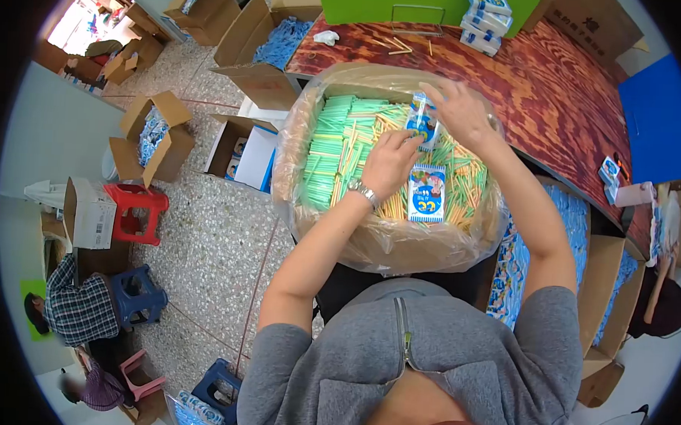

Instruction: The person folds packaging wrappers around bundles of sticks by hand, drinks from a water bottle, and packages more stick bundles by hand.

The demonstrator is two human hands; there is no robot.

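Observation:
In front of me stands a large carton lined with a clear plastic bag (291,153), filled with thin green and pale yellow sticks (330,147). On top of the sticks lies a blue-and-white printed packet (427,193) with a cartoon figure. Just beyond it is a second, similar packet (420,117). My left hand (388,163), wearing a metal watch, has its fingertips closed at this second packet's lower left side. The fingers of my right hand (460,115) bend over its upper right edge. My fingers partly cover that packet.
A red wood-grain table (528,91) borders the carton, with loose sticks (397,45) and stacked packets (485,25) on it. Cartons of blue packets (155,132) stand left. A red stool (137,213) is on the floor; two people sit at lower left. More packets (561,214) lie to my right.

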